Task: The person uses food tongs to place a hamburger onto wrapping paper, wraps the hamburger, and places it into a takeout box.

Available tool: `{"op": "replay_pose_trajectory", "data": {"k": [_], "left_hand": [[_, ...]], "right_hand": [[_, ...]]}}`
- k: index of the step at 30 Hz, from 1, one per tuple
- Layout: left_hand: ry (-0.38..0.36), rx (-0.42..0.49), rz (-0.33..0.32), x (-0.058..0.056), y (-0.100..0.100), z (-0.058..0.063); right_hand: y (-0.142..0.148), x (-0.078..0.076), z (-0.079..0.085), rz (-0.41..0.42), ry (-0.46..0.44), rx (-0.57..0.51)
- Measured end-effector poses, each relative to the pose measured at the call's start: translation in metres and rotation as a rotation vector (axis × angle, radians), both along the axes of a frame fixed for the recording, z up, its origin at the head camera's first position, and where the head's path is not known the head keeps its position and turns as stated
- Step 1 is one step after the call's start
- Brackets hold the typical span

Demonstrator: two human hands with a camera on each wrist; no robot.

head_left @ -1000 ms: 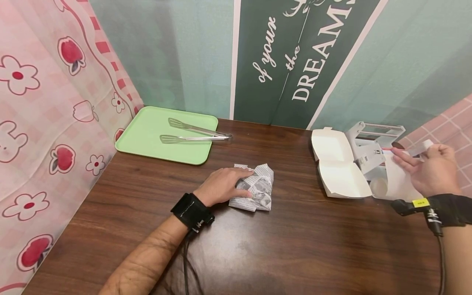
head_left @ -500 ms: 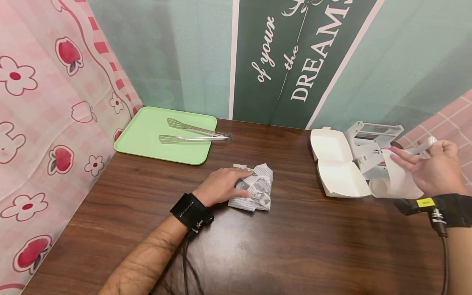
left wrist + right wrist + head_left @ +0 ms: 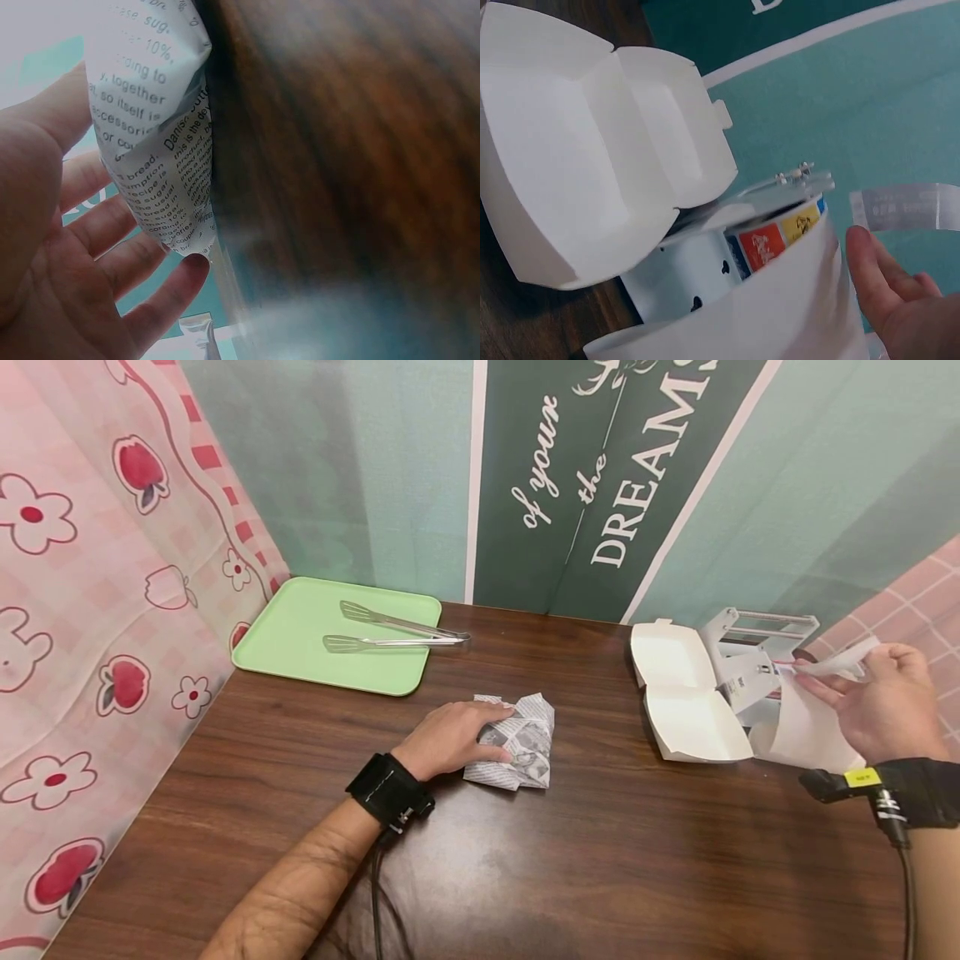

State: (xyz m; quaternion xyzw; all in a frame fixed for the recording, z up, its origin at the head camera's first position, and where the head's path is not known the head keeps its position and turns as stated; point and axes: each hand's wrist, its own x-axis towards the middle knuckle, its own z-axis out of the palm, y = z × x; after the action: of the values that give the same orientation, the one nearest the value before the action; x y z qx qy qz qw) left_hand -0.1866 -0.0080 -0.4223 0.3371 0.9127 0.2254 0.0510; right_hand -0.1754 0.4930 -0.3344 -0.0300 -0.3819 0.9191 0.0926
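Newsprint packet (image 3: pixel 534 756) lies on the brown table (image 3: pixel 637 868) in the head view, beneath the left hand (image 3: pixel 450 739), its thumb and fingers (image 3: pixel 483 713) spread rather than curled; at the far right, the right hand (image 3: pixel 891 706) pinches a pale strip (image 3: pixel 847 658) near an open white carton (image 3: pixel 697 718). Left wrist view: loosely extended fingers lie against the packet's printed wrapping. Right wrist view: the strip juts out above an extended fingertip (image 3: pixel 861 251), beside a curved white sheet (image 3: pixel 772 307); the pinch itself falls outside the frame.
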Motion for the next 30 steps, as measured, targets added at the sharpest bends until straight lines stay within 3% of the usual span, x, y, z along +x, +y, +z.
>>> {"op": "replay_pose_trajectory", "data": {"k": [7, 10, 20, 30], "left_hand": [[-0.009, 0.000, 0.000, 0.001, -0.001, 0.000], [-0.013, -0.002, 0.002, 0.001, -0.001, 0.000], [0.003, -0.007, 0.004, 0.000, -0.001, 0.001], [0.001, -0.011, 0.013, 0.001, 0.000, 0.001]], "right_hand": [[-0.033, -0.002, 0.009, -0.280, -0.086, 0.416], [-0.049, -0.005, 0.015, -0.348, -0.114, 0.513], [-0.095, -0.005, 0.022, -0.312, 0.004, 0.437], [-0.136, 0.000, 0.015, -0.264, 0.008, 0.567]]}}
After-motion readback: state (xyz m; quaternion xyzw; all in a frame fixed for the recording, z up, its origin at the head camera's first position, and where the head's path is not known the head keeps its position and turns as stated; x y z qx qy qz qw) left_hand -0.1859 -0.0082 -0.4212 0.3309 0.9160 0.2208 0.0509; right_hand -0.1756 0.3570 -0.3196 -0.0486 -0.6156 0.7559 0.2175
